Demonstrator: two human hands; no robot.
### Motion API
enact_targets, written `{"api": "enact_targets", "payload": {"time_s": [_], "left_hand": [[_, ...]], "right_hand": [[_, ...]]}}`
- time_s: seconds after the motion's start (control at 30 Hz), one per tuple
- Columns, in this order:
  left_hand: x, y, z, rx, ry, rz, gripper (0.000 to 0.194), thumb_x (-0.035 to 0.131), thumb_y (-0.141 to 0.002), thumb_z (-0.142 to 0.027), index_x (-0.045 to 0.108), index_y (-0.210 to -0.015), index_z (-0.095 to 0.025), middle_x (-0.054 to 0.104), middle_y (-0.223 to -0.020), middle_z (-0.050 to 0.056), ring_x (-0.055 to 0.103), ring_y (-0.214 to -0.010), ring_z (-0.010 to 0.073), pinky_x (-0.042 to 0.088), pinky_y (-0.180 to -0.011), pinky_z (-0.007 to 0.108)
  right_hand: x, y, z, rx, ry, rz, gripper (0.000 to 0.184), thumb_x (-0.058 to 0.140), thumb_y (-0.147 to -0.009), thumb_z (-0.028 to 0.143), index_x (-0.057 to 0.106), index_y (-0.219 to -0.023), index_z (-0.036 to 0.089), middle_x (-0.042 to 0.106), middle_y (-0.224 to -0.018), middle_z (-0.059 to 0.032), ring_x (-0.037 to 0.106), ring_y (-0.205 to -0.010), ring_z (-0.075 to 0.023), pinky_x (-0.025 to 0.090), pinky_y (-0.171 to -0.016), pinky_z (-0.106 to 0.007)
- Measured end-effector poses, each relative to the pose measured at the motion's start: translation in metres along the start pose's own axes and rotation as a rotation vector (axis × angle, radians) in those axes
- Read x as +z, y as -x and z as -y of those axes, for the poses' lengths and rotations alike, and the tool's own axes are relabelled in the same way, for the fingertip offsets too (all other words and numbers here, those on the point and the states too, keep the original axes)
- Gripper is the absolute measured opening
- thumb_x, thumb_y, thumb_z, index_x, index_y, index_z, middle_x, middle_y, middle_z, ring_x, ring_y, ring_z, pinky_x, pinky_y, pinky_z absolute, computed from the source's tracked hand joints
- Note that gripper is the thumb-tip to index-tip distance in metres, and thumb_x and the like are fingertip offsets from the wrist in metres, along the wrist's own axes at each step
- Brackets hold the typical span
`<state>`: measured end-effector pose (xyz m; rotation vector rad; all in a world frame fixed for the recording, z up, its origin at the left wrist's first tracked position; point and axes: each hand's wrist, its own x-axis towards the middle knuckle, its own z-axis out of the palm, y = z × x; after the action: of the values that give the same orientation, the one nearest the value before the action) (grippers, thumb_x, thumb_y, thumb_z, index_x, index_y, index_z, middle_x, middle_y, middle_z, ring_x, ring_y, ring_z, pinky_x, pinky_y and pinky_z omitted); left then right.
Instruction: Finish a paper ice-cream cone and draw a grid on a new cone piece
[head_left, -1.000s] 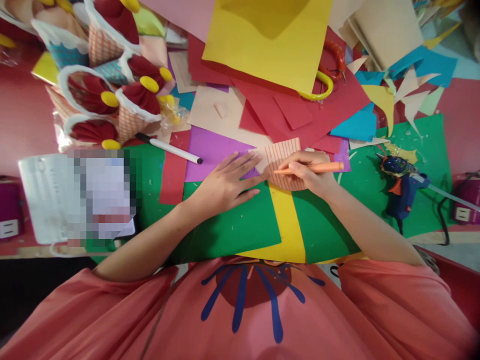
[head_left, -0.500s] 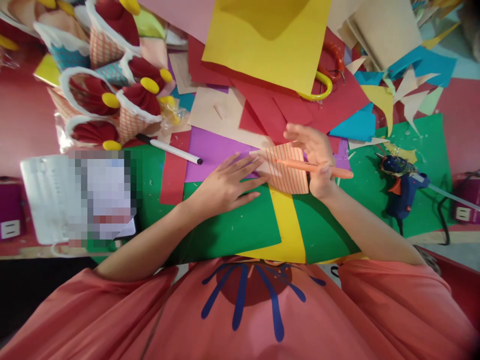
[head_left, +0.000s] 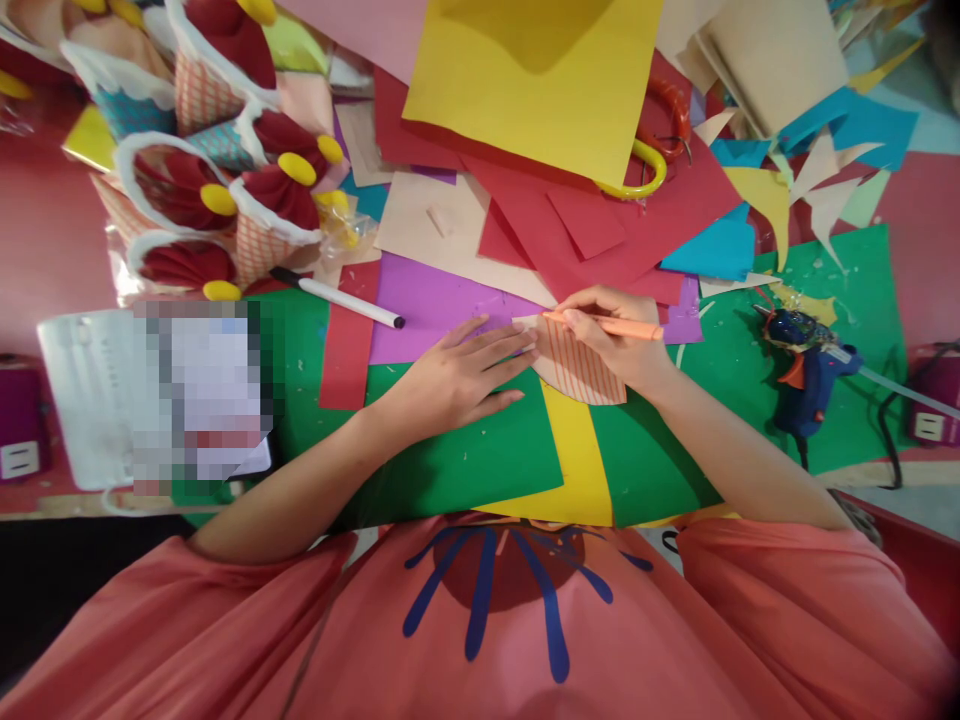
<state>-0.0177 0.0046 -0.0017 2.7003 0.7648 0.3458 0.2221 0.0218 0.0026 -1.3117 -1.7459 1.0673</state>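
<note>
My right hand (head_left: 611, 335) grips an orange marker (head_left: 626, 327), its tip at the upper left of a fan-shaped cream paper piece (head_left: 581, 365) covered in orange stripes. Flat on the left end of that piece rests my left hand (head_left: 472, 375), fingers spread, palm over the green sheet (head_left: 465, 455). Under and beyond the striped piece lie purple paper (head_left: 427, 310) and a yellow strip (head_left: 574, 440). A white marker with a black end (head_left: 349, 302) lies left of my hands.
Finished paper cones (head_left: 274, 225) with white rims cluster at upper left. A blurred phone-like device (head_left: 217, 390) sits at left. On the right lies a blue glue gun (head_left: 810, 390) with its cord. Scissors (head_left: 649, 170) lie partly under a yellow sheet (head_left: 532, 90); coloured scraps surround them.
My right hand has turned from palm-up and lifted to a writing grip, bringing the marker's tip to the paper's upper left. The striped piece has tilted slightly; my left hand has barely shifted.
</note>
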Motion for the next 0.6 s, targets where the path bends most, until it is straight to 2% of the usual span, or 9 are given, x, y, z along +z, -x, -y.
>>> {"api": "enact_targets", "payload": {"time_s": [0.3,0.47,0.6], "left_hand": [[0.0005,-0.0010,-0.0006,0.013,-0.015,-0.026,0.043,0.043,-0.101,-0.036,0.056,-0.134,-0.012,0.059,-0.139,0.015,0.054,-0.133,0.0258,0.041,-0.114,0.051],[0.0010,-0.0010,-0.0003,0.026,-0.037,-0.037,0.041,0.043,-0.101,-0.035,0.056,-0.133,-0.012,0.060,-0.138,0.015,0.055,-0.132,0.0251,0.041,-0.115,0.050],[0.0005,-0.0009,-0.0002,0.010,-0.025,-0.013,0.042,0.043,-0.101,-0.035,0.055,-0.135,-0.013,0.059,-0.139,0.014,0.053,-0.134,0.0244,0.040,-0.116,0.049]], "right_hand": [[0.0003,-0.0002,-0.0012,-0.022,0.028,0.007,0.021,0.060,-0.088,0.034,0.070,-0.085,0.016,0.075,-0.080,-0.0027,0.068,-0.071,-0.0135,0.048,-0.064,-0.025],[-0.0011,0.0001,-0.0008,-0.004,0.007,0.034,0.023,0.058,-0.088,0.032,0.070,-0.076,0.016,0.072,-0.069,-0.0009,0.063,-0.063,-0.0118,0.045,-0.059,-0.025],[-0.0006,-0.0002,0.0004,0.002,0.004,0.014,0.024,0.057,-0.089,0.034,0.070,-0.080,0.017,0.074,-0.076,-0.0016,0.065,-0.068,-0.0125,0.046,-0.063,-0.025]]}}
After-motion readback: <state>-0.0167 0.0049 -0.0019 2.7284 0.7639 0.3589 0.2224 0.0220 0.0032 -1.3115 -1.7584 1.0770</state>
